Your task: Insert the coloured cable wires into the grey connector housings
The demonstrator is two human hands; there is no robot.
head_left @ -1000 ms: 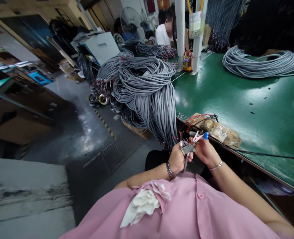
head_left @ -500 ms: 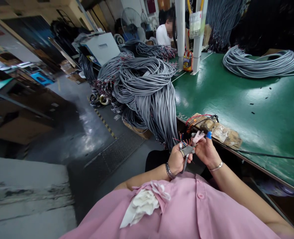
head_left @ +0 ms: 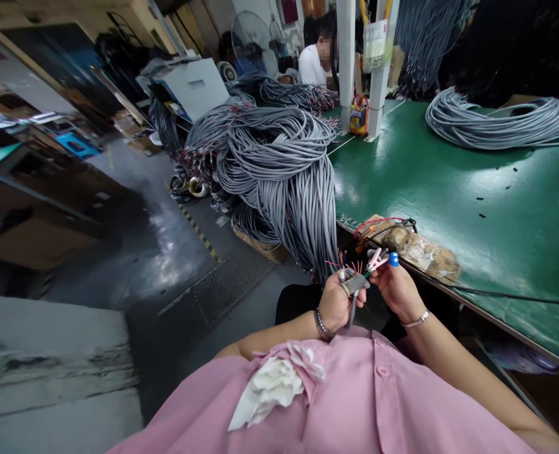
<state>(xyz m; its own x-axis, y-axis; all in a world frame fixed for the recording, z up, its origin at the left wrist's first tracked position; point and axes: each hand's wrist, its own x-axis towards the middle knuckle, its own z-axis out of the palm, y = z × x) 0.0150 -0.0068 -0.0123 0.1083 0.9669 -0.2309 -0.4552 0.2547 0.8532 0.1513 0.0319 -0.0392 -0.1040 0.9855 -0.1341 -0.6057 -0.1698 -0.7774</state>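
My left hand [head_left: 334, 304] is closed round the end of a grey cable [head_left: 353, 310], with a flat grey piece [head_left: 355, 284] lying across its fingers. Thin wires [head_left: 353, 268], orange, red and blue among them, fan out above that grip. Close on the right, my right hand [head_left: 399, 292] pinches a small pink clip-like tool [head_left: 377, 260] beside the wire tips. A blue cover [head_left: 393, 259] sits on one of its digits. Whether the tool bites on a wire is too small to tell.
Grey cable coils [head_left: 283, 151] are heaped at the table's left end, and another coil [head_left: 496, 123] lies at the back right. A worn, tape-wrapped block [head_left: 425, 255] with red and black leads rests on the green table's [head_left: 449, 189] near edge. A person in white [head_left: 311, 66] sits behind.
My right hand has shifted slightly down and right, and the pink tool has turned so that its two arms show apart. My left hand keeps hold of the cable almost unmoved.
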